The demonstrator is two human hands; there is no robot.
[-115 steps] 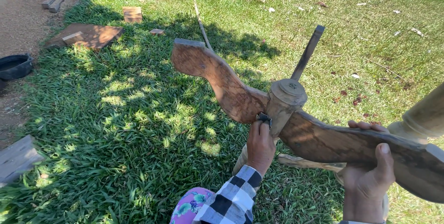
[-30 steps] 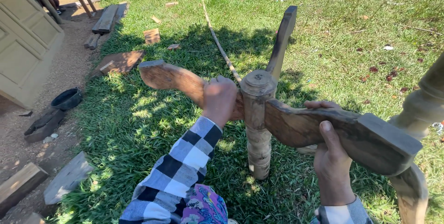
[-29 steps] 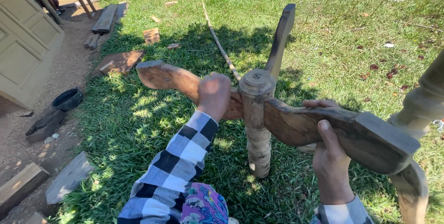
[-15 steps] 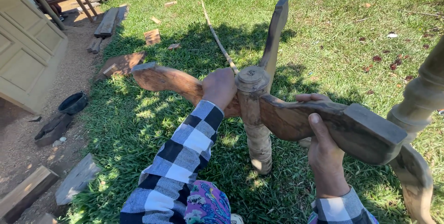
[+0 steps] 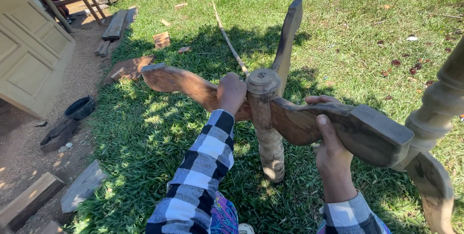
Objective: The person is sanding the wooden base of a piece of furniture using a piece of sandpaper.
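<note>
A dark wooden pedestal base [image 5: 263, 113] stands upside down on the grass, its turned post pointing down and three curved legs spreading from the top. My left hand [image 5: 231, 92] is closed over the left leg [image 5: 180, 82] right beside the post. My right hand [image 5: 332, 149] grips the thick right leg [image 5: 367, 130] from below, thumb on its top edge. The third leg [image 5: 288, 31] points up and away. Both sleeves are black-and-white checked.
A second turned wooden post with a curved leg [image 5: 435, 132] stands at the right edge. A pale panelled door [image 5: 29, 52] leans at the left by bare dirt, with a black bowl [image 5: 79, 107], planks [image 5: 114, 24] and wood scraps around. A thin stick [image 5: 227, 36] lies in the grass.
The view has swung left and closer over the pedestal base. My left hand has moved from under the hub to grip the left leg; my right hand has kept its hold on the right leg.
</note>
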